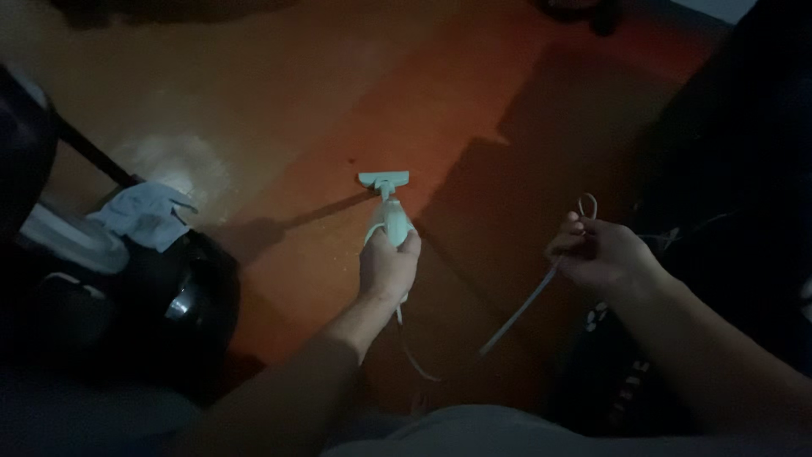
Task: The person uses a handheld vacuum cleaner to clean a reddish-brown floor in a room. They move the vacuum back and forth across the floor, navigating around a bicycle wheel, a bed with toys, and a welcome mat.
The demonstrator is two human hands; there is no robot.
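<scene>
Nearest: 2 forearms come in from the bottom edge of the view, both the wearer's own. Left hand [387,269] is wrapped tight round the handle of a pale green stick vacuum [387,216], held out in front so its small T-shaped head sits flat on the floor [279,93], roughly mid-floor, at the border of the lit and shadowed parts. Right hand [599,252] is curled closed on the pale cord [524,309], w/ a loop poking above the fingers; looks like it's lifted off to the side to keep the slack away from the vacuum head. Cord sags from the handle down and back up to that hand.

Left edge of the floor: 1 dark rounded object [190,305], shiny; can't tell what it is. 1 light blue cloth [144,216] lies draped just past it.

Count: 2 hands, 1 vacuum, 1 cord, 1 cloth. Far floor is reddish, dim.
</scene>
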